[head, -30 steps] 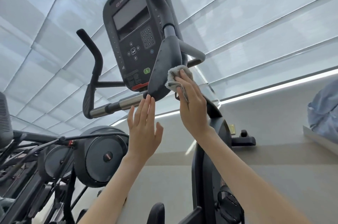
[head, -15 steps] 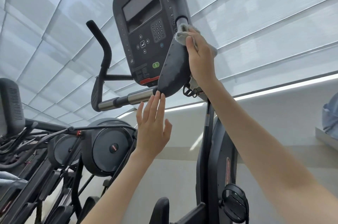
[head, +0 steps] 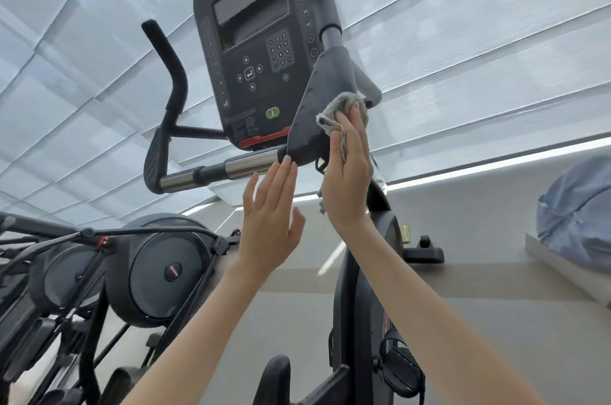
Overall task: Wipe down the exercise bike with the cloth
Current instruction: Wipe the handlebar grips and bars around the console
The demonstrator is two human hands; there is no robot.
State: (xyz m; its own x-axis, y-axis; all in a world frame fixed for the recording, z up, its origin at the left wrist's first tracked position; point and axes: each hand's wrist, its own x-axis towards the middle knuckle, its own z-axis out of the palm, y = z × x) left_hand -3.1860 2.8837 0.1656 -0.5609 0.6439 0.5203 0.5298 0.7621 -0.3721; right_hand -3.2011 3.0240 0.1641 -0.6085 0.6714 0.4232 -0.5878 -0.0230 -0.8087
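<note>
As the head camera looks upward, the exercise bike point(head: 360, 292) fills the middle of its view.

- Console point(head: 254, 51): dark, at 12 o'clock; screen blank, green button near its lower edge.
- Side pad point(head: 327, 84): dark grey, tapered, just at 3 o'clock of the console.
- Cloth point(head: 330, 120): grey, bunched against the pad's lower right face; one end hangs below the palm.
- Right hand point(head: 348, 173): fingers straight and close together, flat on the cloth, pressing it to the pad; thumb hidden.
- Left hand point(head: 269, 216): flat, holding nothing; fingertips point(head: 286, 163) touch the pad's bottom tip, where the chrome bar point(head: 251, 165) meets it.
- Handlebar point(head: 168, 74): black, curved, at 10 o'clock.
- Pedal point(head: 401, 368): at 5 o'clock.
- Neighbouring machines point(head: 165, 269): round dark housings, at 8 o'clock.
- Blue bundle point(head: 578, 213): on a ledge, at 3 o'clock.
- Pale blinds point(head: 479, 24): behind everything.
</note>
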